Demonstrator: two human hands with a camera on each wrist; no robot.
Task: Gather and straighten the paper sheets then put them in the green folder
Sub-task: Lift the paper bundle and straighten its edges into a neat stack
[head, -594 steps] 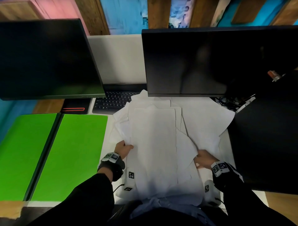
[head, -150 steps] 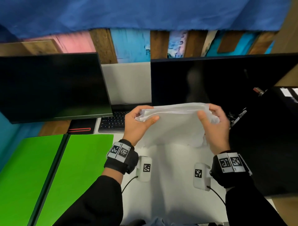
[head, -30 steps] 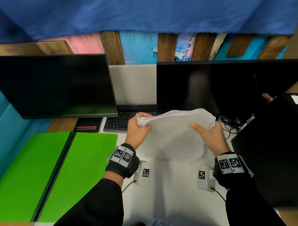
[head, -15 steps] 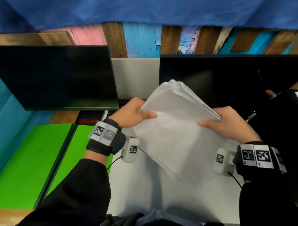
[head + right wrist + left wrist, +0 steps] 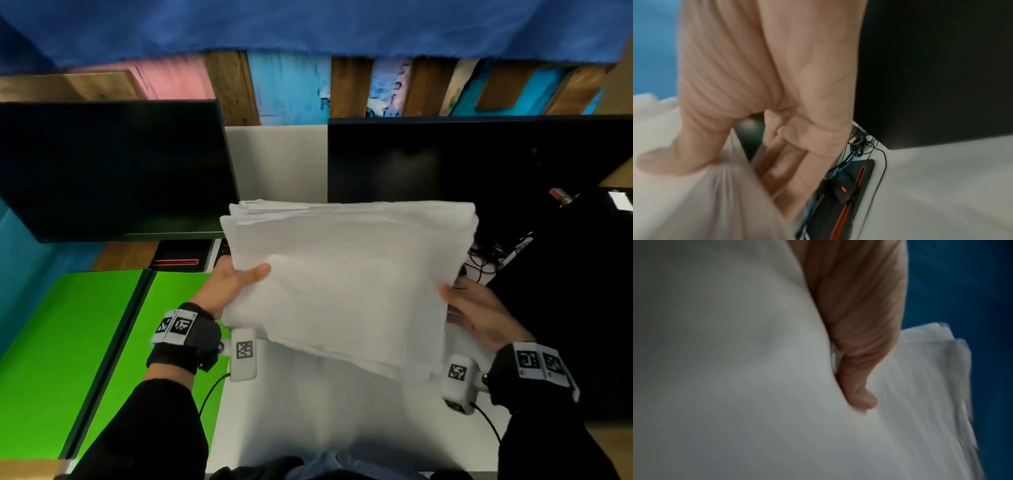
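Observation:
A thick stack of white paper sheets [image 5: 346, 281] hangs above the white desk [image 5: 308, 421], its top edges roughly level and its lower right corner sagging. My left hand [image 5: 236, 281] grips the stack's left edge, thumb on the front face. In the left wrist view that thumb [image 5: 861, 395] presses into the paper stack [image 5: 735, 369]. My right hand [image 5: 476, 311] holds the right edge, thumb on top and fingers behind; the right wrist view shows its thumb [image 5: 674, 159] on the paper [image 5: 705, 203]. The green folder [image 5: 78, 353] lies open and flat to the left.
Two dark monitors [image 5: 113, 168] [image 5: 479, 161] stand behind the stack. A black box [image 5: 579, 308] sits at the right. Cables [image 5: 486, 260] and a black dock with an orange stripe [image 5: 846, 194] lie near my right hand. A keyboard is mostly hidden behind the paper.
The stack has turned from a steep tilt to roughly level across both hands and sits lower. My left hand has slid down the left edge; my right hand has moved right.

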